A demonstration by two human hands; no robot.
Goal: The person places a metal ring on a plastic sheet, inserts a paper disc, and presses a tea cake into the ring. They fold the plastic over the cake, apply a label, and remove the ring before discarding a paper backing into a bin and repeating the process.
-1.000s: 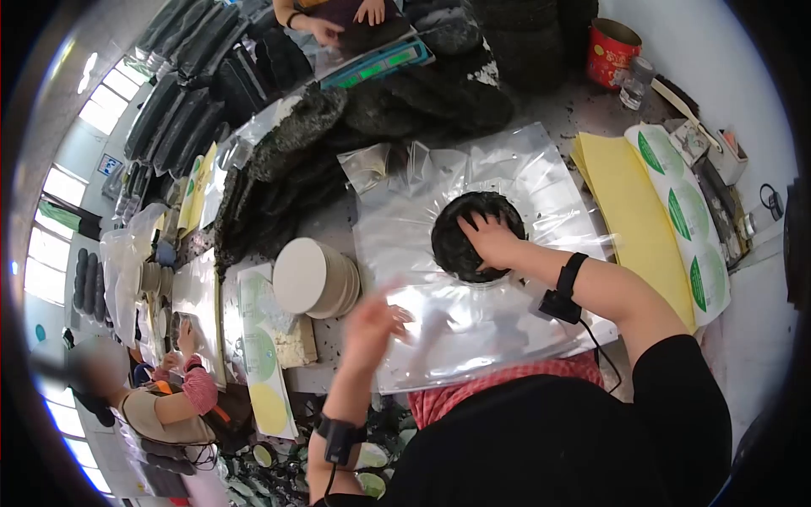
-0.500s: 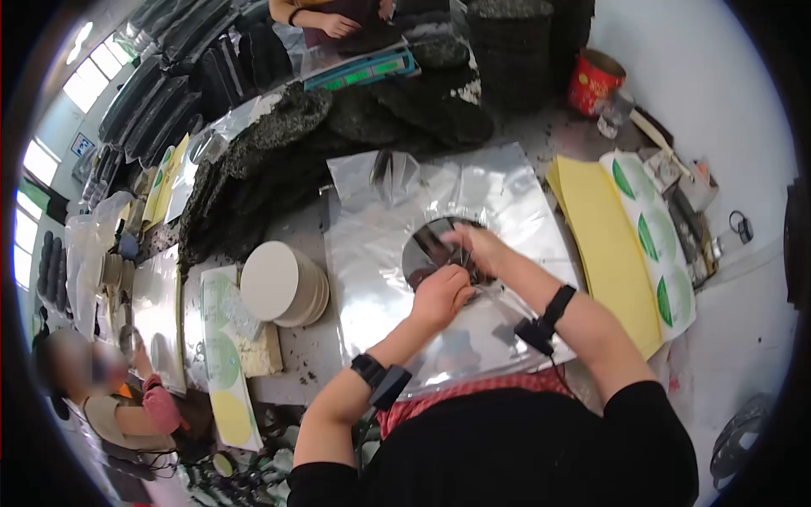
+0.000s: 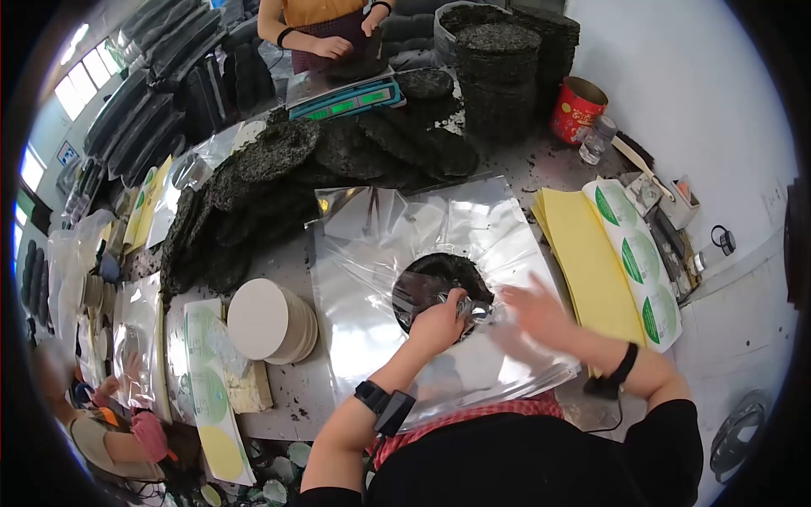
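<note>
A dark round seaweed cake [image 3: 456,270] lies on a stack of shiny silver film sheets [image 3: 355,338] in front of me. My left hand [image 3: 439,327] is closed at its near edge, pinching crumpled clear plastic film [image 3: 475,313] that partly covers the cake. To the right, my right hand [image 3: 536,311] hovers above the silver sheets, fingers stretched out and somewhat blurred, with nothing visible in it.
Left of the sheets stands a stack of pale round discs [image 3: 260,319]. Yellow paper [image 3: 583,253] and green-printed labels [image 3: 629,245] lie right. Behind are heaped seaweed cakes [image 3: 279,160], a scale [image 3: 346,103] with a person's hands above it, and a red can [image 3: 577,110]. Another person sits left.
My right hand has pulled away from the cake to the right, and its fingers have spread. My left hand stays at the film. More of the cake's dark surface shows, and the view has shifted.
</note>
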